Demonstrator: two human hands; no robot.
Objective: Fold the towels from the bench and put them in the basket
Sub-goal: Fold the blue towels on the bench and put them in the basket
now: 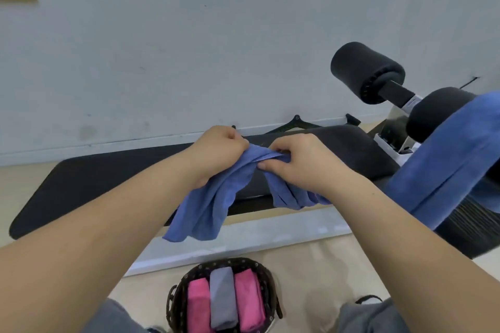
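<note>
Both hands hold one blue towel (213, 203) bunched above the black padded bench (108, 176). My left hand (216, 149) grips its upper edge on the left and my right hand (300, 162) pinches the gathered cloth just beside it. Two loose ends of the towel hang down in front of the bench. Below, a dark woven basket (176, 300) sits on the floor between my knees with two pink folded towels (249, 300) and a grey one (223, 300) standing side by side in it. A second blue towel (446, 165) is draped over the bench's right end.
Black foam roller pads (368, 70) and a white metal frame stand at the bench's right end. A grey-white wall runs close behind the bench. A pale strip lies on the wood floor between bench and basket.
</note>
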